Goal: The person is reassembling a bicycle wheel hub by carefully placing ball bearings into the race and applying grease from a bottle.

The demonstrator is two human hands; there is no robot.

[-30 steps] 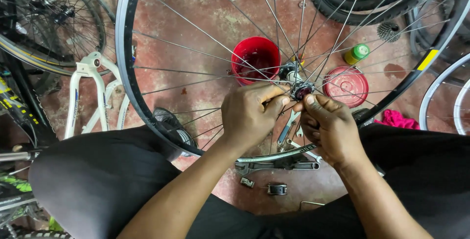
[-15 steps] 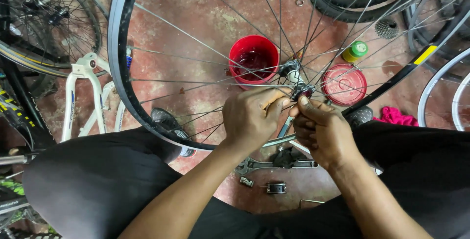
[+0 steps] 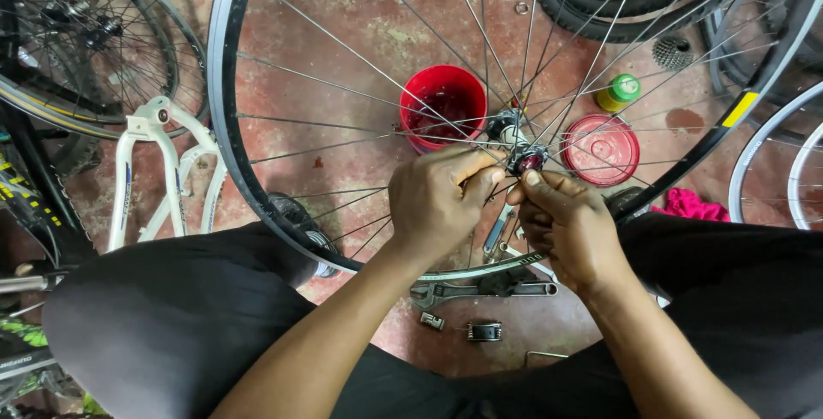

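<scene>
- Our left hand (image 3: 439, 204) and right hand (image 3: 567, 223) pinch the spoked silver bicycle wheel's hub (image 3: 525, 158).
- Beyond them, the stained red concrete floor (image 3: 343, 59) carries a red plastic tub (image 3: 443, 103).

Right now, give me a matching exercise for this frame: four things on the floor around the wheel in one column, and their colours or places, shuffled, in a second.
Things:
1. tub
2. small bottle
3. bike frame
4. wrench

Descriptions:
A. white, left of the wheel
B. red, open, seen through the spokes above the left hand
C. grey metal, on the floor below the hands, near the right hand
D. green cap, above the flat red lid

Pairs: 1-B, 2-D, 3-A, 4-C
</scene>
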